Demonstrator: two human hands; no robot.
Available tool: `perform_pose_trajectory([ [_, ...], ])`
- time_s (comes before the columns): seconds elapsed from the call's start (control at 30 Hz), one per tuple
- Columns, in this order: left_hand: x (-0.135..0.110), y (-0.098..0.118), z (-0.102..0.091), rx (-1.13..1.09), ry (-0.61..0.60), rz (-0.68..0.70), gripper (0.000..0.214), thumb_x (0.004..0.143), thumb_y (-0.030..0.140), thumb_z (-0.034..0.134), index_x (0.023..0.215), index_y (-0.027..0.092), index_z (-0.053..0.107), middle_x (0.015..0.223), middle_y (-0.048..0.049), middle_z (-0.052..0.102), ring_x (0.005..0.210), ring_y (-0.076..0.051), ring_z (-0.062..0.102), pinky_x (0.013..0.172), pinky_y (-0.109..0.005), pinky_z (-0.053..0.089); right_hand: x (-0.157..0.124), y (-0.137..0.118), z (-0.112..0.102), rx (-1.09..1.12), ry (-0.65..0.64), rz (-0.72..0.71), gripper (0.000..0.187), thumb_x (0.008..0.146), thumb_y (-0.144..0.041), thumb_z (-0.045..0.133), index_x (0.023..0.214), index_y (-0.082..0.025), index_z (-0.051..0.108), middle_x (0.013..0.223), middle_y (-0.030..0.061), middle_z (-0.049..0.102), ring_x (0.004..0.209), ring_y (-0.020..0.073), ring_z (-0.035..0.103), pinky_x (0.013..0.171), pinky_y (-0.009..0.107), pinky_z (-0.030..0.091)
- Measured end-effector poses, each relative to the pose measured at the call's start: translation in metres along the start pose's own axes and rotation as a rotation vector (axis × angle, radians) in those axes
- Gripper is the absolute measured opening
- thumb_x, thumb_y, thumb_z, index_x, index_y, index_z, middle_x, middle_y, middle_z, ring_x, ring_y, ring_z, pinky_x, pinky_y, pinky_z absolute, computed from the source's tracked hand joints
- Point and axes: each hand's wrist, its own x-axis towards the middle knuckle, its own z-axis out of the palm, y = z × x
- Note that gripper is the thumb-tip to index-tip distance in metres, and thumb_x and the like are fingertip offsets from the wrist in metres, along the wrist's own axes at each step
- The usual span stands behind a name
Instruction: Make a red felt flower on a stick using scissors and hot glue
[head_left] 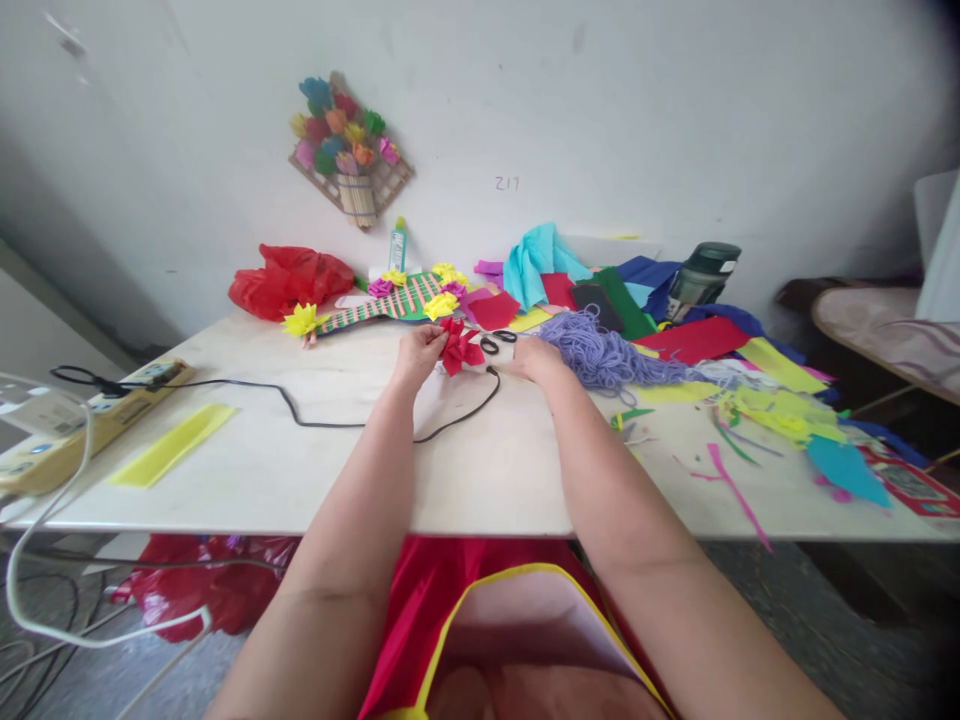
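My left hand (421,352) pinches a red crepe-paper flower (460,347) at its left side, a little above the table. My right hand (534,358) is low over the table, just right of a pair of scissors (490,345) whose black handles show. Its fingertips are too small and partly hidden to make out a grip. A loose heap of purple yarn (592,350) lies against the right of that hand. Behind the flower sits a green and pink striped craft piece (386,308) with yellow and purple paper flowers on it.
Crepe-paper sheets (697,340), a dark bottle (703,275) and scraps (731,490) cover the right side. A black cable (300,422) runs from a power strip (97,425) across the table. A red plastic bag (291,283) and a glue bottle (397,247) stand at the back.
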Motion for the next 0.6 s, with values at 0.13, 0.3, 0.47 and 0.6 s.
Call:
perform_pose_trajectory([
  [0.13, 0.002, 0.000, -0.002, -0.020, 0.035, -0.013, 0.012, 0.069, 0.023, 0.072, 0.064, 0.016, 0.062, 0.053, 0.0028, 0.059, 0.055, -0.012, 0.057, 0.058, -0.023, 0.047, -0.003, -0.004, -0.003, -0.042, -0.052, 0.004, 0.050, 0.086, -0.038, 0.065, 0.128, -0.012, 0.069, 0.131, 0.0229, 0.068, 0.123, 0.0327, 0.065, 0.098, 0.037, 0.052],
  [0.3, 0.002, 0.001, -0.003, -0.040, 0.050, -0.020, 0.011, 0.069, 0.022, 0.071, 0.066, 0.016, 0.062, 0.053, 0.0035, 0.058, 0.055, -0.012, 0.057, 0.059, -0.023, 0.049, -0.002, -0.004, -0.008, -0.080, -0.084, 0.028, 0.043, 0.084, -0.027, 0.062, 0.123, -0.013, 0.071, 0.126, 0.0207, 0.071, 0.119, 0.0316, 0.067, 0.095, 0.036, 0.053],
  [0.47, 0.003, -0.001, -0.003, -0.037, 0.057, -0.014, 0.012, 0.068, 0.022, 0.072, 0.066, 0.016, 0.062, 0.053, 0.0037, 0.058, 0.054, -0.011, 0.056, 0.058, -0.023, 0.048, -0.003, 0.001, -0.012, -0.042, -0.231, -0.077, 0.030, 0.075, -0.024, 0.069, 0.102, -0.018, 0.078, 0.113, 0.0144, 0.076, 0.102, 0.0306, 0.072, 0.083, 0.036, 0.057],
  [0.6, 0.003, -0.002, -0.003, -0.032, 0.047, -0.013, 0.016, 0.067, 0.024, 0.075, 0.065, 0.016, 0.061, 0.054, 0.0035, 0.058, 0.054, -0.012, 0.057, 0.058, -0.023, 0.048, -0.003, -0.001, -0.010, -0.107, -0.279, -0.106, 0.028, 0.073, -0.023, 0.071, 0.100, -0.019, 0.078, 0.112, 0.0104, 0.076, 0.098, 0.0280, 0.073, 0.082, 0.035, 0.058],
])
